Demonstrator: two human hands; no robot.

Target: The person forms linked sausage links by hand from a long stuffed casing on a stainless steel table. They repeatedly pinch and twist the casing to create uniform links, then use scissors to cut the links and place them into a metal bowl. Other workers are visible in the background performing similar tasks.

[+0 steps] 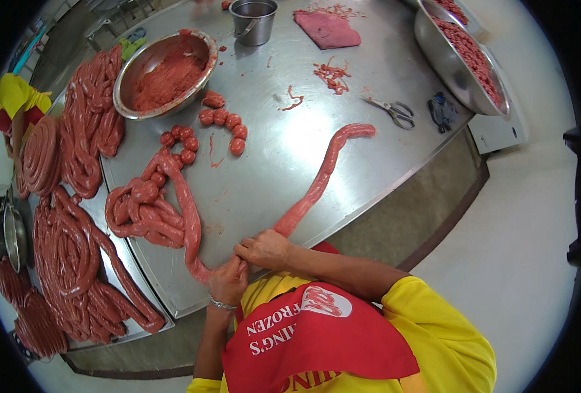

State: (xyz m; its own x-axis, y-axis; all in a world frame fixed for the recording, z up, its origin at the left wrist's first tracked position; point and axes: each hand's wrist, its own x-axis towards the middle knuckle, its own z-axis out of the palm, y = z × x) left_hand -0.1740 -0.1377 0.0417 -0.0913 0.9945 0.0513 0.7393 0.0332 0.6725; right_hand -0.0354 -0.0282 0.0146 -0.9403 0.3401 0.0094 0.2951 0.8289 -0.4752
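Note:
A long red raw sausage rope [322, 171] lies across the steel table [284, 150] and runs to the near edge. My right hand [264, 249] grips it where it reaches the edge. My left hand [227, 281], with a bracelet on the wrist, is closed on the same rope just to the left. From there the rope goes up into a tangled pile of sausage [147, 208]. A short chain of small round links [223, 121] lies beyond the pile.
A steel bowl of red mince [166, 72] stands at the far left, a small steel pot [254, 21] behind it. Scissors [391, 111] lie right. A big bowl of mince [464, 56] sits far right. Coiled sausages [68, 242] cover the left tables. Another person's yellow sleeve [15, 95] shows far left.

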